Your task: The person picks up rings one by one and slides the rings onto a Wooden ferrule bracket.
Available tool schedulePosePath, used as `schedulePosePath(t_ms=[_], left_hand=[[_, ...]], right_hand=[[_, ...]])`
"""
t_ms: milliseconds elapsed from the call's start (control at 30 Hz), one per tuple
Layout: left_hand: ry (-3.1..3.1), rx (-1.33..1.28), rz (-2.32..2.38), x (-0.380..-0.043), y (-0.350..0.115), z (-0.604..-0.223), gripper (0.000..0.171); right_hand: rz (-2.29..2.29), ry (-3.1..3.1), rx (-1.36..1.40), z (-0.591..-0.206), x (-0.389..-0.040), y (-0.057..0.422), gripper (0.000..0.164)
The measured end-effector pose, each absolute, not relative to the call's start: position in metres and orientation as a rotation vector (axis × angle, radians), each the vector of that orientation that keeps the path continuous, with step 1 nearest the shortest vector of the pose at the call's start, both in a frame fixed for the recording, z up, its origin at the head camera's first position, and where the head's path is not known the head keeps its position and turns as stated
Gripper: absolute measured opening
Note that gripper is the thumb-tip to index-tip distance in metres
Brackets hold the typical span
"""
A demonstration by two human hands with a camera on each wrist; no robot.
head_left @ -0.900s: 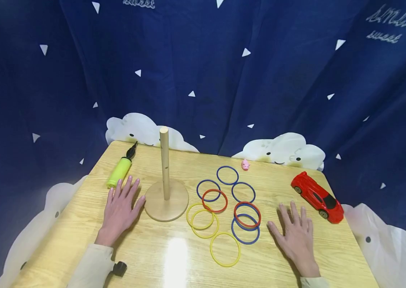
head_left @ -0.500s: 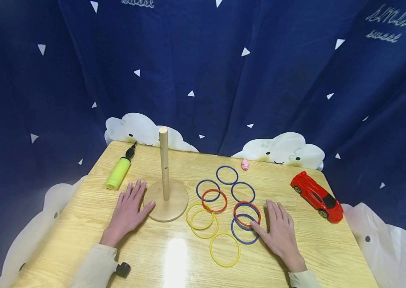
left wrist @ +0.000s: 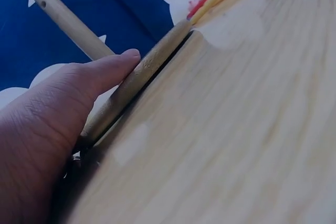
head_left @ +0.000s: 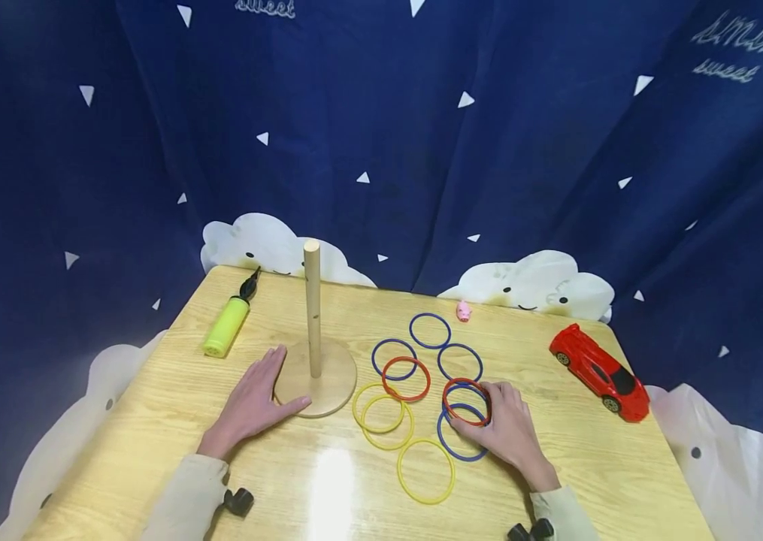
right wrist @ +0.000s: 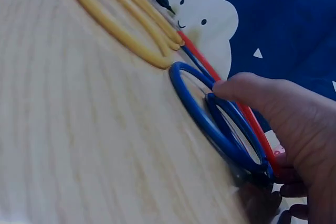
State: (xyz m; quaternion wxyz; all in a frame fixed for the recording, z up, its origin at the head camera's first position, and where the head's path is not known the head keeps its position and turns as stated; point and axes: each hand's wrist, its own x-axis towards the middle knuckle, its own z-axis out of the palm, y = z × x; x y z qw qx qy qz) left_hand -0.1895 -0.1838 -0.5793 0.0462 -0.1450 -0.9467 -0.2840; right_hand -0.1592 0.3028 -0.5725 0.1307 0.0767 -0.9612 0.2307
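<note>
My left hand lies with extended fingers along the left edge of the wooden stand's round base. In the left wrist view its thumb touches the base's rim; the other fingers are hidden. An upright wooden post rises from the base. My right hand grips a red ring between thumb and curled fingers, low over the table. Overlapping blue rings lie just beneath that ring. The right fingertips are mostly out of sight in the right wrist view.
Between the hands lie yellow rings, another red ring and more blue rings. A yellow-green hand pump is at the back left. Near the back edge sits a pink pig figure. A red toy car stands far right.
My left hand has slid right from beside the pump to the stand's base. The right hand has come left from near the car and taken hold of the red ring.
</note>
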Motion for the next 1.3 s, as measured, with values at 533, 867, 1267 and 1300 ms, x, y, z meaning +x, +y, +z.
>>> schedulePosePath(t_ms=[533,867,1267,1300], left_hand=[[-2.877,-0.44,-0.841,-0.191,-0.186,-0.579,0.116],[-2.856,-0.445,-0.834,-0.193,-0.187,-0.581,0.115],[-2.877,-0.446,-0.837,-0.191,-0.185,-0.584,0.116],[-2.877,-0.446,-0.832,-0.19,-0.185,-0.583,0.116]], right_hand=[[0.84,-2.804,0.215,-0.568,-0.166,0.303,0.092],[0.88,-2.788,0.211,-0.563,-0.165,0.299,0.094],[0.971,-2.725,0.258,-0.541,-0.168,0.285,0.095],[0.978,-2.719,0.275,-0.537,-0.169,0.282,0.095]])
